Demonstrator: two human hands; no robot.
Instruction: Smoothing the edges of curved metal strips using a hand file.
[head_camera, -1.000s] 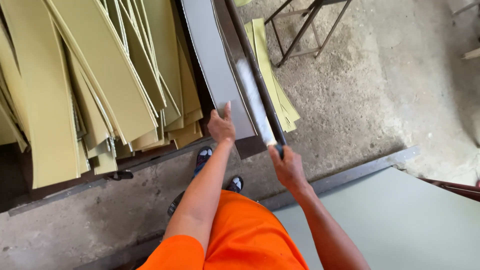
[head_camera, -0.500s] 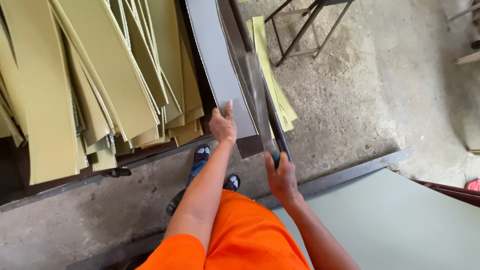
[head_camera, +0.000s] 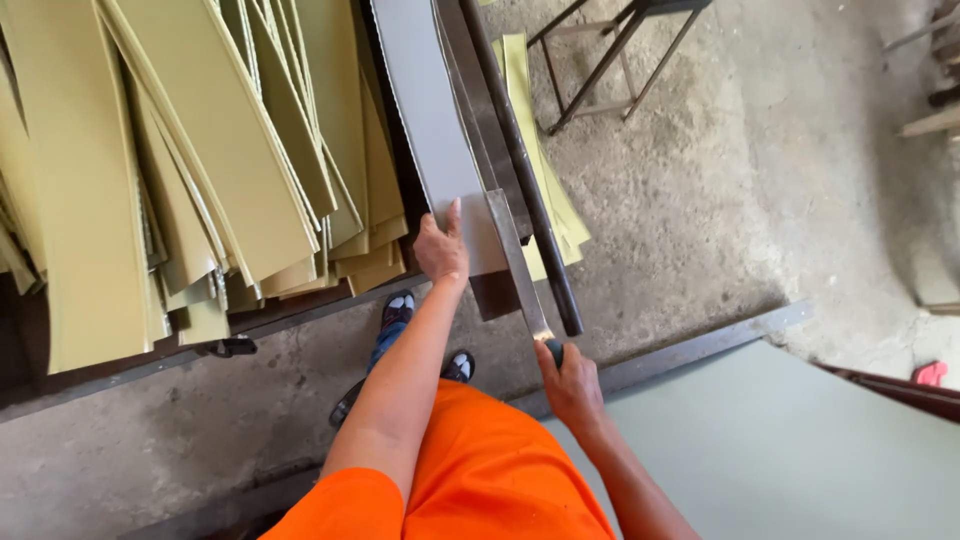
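Observation:
My left hand (head_camera: 441, 246) lies flat on the near end of a long grey sheet (head_camera: 430, 130) that rests on a cutter bed. My right hand (head_camera: 570, 382) is closed around the dark handle of the cutter's long blade arm (head_camera: 518, 262), which is lowered along the sheet's right edge. A dark round bar (head_camera: 520, 170) runs beside the blade. Below my arms I see my orange shirt and my shoes on the concrete floor.
A big stack of yellow-green cut strips (head_camera: 190, 170) fans out on a rack at left. More strips (head_camera: 545, 180) lie under the cutter's right side. A large pale green sheet (head_camera: 780, 450) fills the lower right. A metal stand (head_camera: 610, 60) is at top.
My right hand has pulled the blade handle down and toward me, lowering the blade along the grey sheet. My left hand has stayed pressed on the sheet.

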